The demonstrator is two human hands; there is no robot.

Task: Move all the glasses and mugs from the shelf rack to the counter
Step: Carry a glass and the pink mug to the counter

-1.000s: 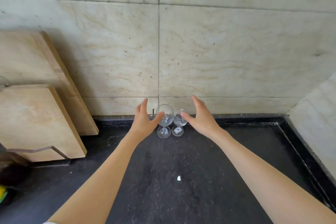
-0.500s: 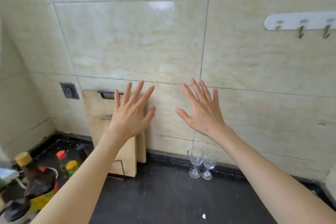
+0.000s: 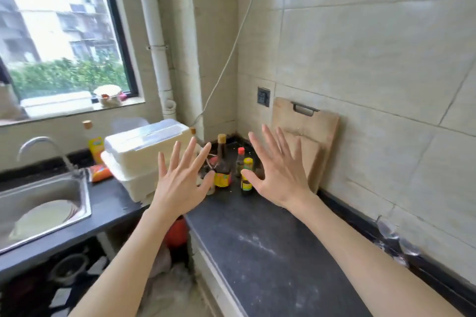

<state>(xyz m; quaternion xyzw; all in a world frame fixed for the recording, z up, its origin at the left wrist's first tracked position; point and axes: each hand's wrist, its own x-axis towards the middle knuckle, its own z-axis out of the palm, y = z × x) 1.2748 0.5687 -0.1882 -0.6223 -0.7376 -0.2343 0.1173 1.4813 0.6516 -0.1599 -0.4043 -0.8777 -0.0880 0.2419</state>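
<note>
Two hands up in the air, left hand (image 3: 177, 183) and right hand (image 3: 279, 175), fingers spread, holding nothing. The wine glasses (image 3: 395, 240) sit on the dark surface (image 3: 270, 252) against the wall, far right.

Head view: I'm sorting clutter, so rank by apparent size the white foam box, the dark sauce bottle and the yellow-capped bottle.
1. white foam box, by far largest
2. dark sauce bottle
3. yellow-capped bottle, smallest

The bottles stand close together, so nearness hardly skews that pair.
</note>
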